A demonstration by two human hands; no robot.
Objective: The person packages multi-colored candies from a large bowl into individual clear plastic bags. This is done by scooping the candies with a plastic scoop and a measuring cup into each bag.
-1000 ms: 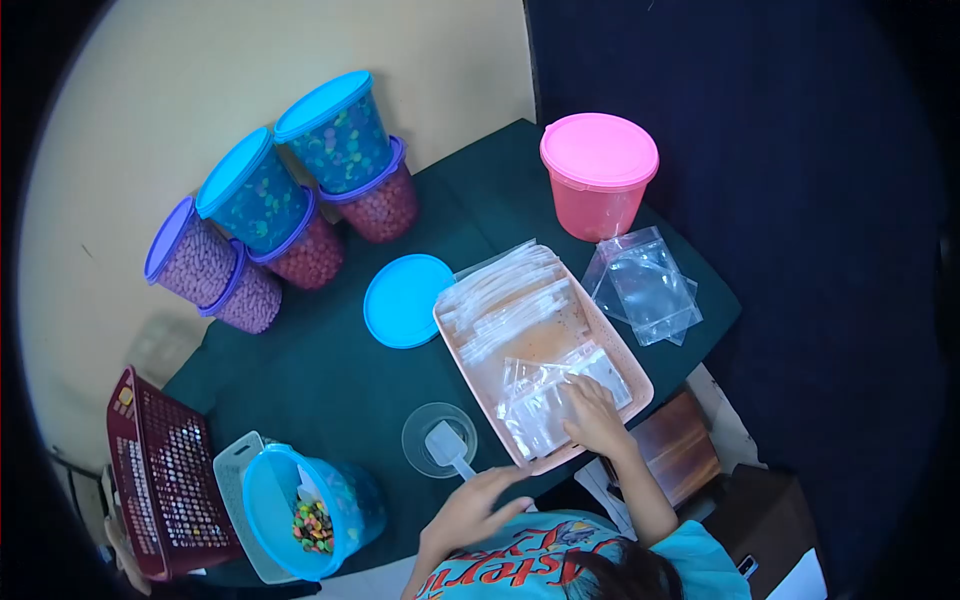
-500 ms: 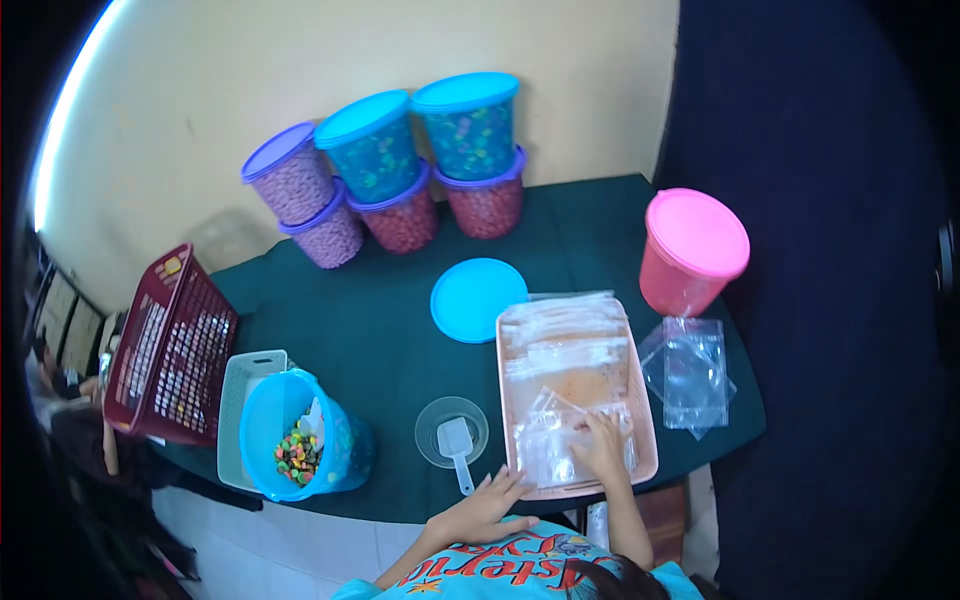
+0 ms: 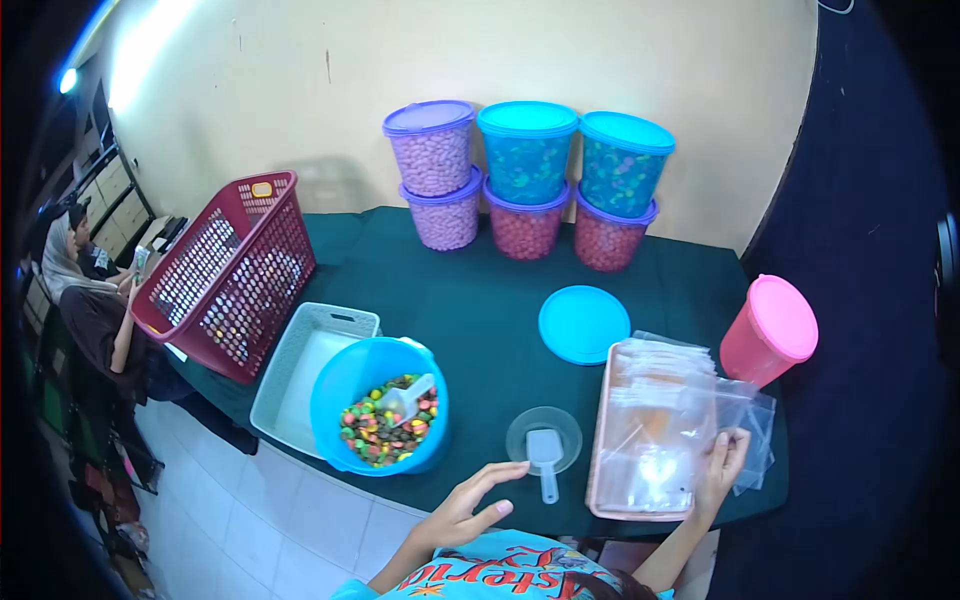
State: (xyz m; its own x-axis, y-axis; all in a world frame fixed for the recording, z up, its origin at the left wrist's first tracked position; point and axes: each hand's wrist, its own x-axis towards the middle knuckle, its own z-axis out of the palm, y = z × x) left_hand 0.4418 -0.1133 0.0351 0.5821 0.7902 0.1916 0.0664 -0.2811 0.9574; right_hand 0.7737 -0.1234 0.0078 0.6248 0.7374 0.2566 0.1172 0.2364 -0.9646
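Well, the step in hand is prob. lifting a clear plastic bag (image 3: 648,462) from the pink tray (image 3: 602,440), which sits along the front edge of the surface (image 3: 460,330), toward its near R corner. The R hand (image 3: 728,455) seems to pinch the bag's R edge, thumb against fingers, w/ the film spread over the tray's near half. The L hand (image 3: 470,508) is spread, fingers apart, holding nothing that shows, near the front edge; its index tip is just beside the clear bowl (image 3: 517,432) w/ a scoop (image 3: 546,448) in it. I'd say the next move calls for a firm R pinch and the L hand brought across to part the film (thin stuff, apt to cling).

Hard to make out: the bag's mouth, and whether it's one bag or several, b/c of glare and see-through layers. Some R fingertips are hidden, as is most of the tray floor. Loose bags (image 3: 757,430) by the surface's R edge are partly covered by the hand. Contents of the pink lidded tub (image 3: 765,345), also by the R edge, can't be seen.
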